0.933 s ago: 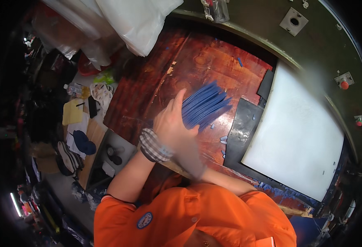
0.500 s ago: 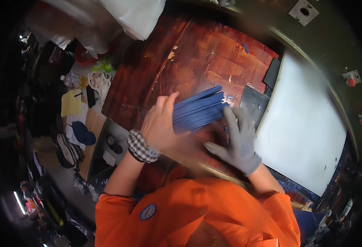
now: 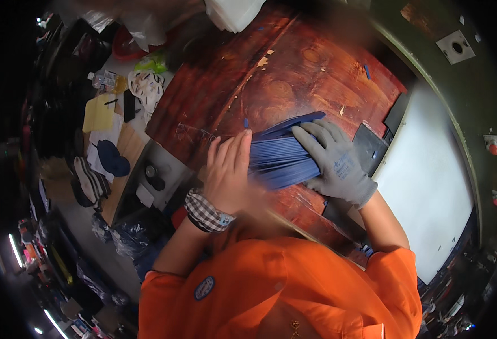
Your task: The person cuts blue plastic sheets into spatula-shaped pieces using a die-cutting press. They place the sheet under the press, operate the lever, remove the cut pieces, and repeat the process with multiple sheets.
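A stack of thin blue strips (image 3: 282, 159), its many edges lying side by side, is between my two hands above a red-brown wooden board. My left hand (image 3: 227, 164) is bare, with a checked black-and-white band at the wrist. Its fingers press together against the stack's left end, and the thumb side is blurred. Over the right end, my right hand (image 3: 339, 161) in a grey glove curls its fingers around the stack. One or two strips at the far side splay away from the others. A small blue scrap (image 3: 246, 122) lies just beyond my left fingers.
The scratched wooden board (image 3: 220, 85) spreads ahead. To the right are a white panel (image 3: 429, 181), dark flat pieces (image 3: 368, 144) and a green machine frame with red buttons (image 3: 493, 149). A side table at left holds a bottle (image 3: 108, 81), yellow paper (image 3: 99, 113) and a dark blue cap (image 3: 113, 158).
My gloved right hand, spread open beside the stack before, has closed around its right end. The strips now sit fanned differently. The view has shifted a little.
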Motion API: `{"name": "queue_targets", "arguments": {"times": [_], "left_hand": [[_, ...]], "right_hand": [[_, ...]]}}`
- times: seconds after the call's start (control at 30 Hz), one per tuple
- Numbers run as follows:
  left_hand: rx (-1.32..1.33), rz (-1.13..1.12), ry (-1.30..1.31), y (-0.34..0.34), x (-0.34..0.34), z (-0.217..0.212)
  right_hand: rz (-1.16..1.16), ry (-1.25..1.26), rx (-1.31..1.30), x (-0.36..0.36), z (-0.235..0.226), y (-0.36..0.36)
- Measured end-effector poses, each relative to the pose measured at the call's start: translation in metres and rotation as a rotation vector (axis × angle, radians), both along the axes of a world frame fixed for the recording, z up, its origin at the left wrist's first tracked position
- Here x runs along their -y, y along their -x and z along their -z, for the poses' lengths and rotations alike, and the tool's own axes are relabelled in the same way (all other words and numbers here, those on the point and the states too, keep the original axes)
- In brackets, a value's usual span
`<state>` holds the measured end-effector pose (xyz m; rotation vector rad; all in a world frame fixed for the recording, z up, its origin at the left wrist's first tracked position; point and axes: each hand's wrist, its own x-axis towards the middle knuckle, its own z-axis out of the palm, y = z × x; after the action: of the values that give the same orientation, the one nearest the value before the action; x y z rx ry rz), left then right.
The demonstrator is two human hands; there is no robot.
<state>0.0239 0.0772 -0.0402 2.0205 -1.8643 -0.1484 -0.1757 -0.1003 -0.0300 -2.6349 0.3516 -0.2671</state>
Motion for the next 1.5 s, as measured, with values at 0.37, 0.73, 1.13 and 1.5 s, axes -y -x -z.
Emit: {"name": "queue_targets", "arguments": {"times": [0.37,0.73,1.13,1.5], "left_hand": [[0.010,0.076,0.068,-0.027,0.019,-0.028],[-0.250,-0.257,-0.025,-0.105,-0.131,-0.071],[-1.223,-1.015,0.438,-0.134,-0.396,0.008],[-1.580,-1.421,0.940,-0.088,-0.418,0.067]], "right_hand": [[0.151,0.157,0.227,-0.004,0.017,-0.021],[-0.130,0.140,0.270,-0.105,-0.049,-0.139],[-0.122,0.090,-0.094,-0.115,-0.025,-0.324],[-0.424,0.113,-0.623,-0.004,0.073,-0.480]]}}
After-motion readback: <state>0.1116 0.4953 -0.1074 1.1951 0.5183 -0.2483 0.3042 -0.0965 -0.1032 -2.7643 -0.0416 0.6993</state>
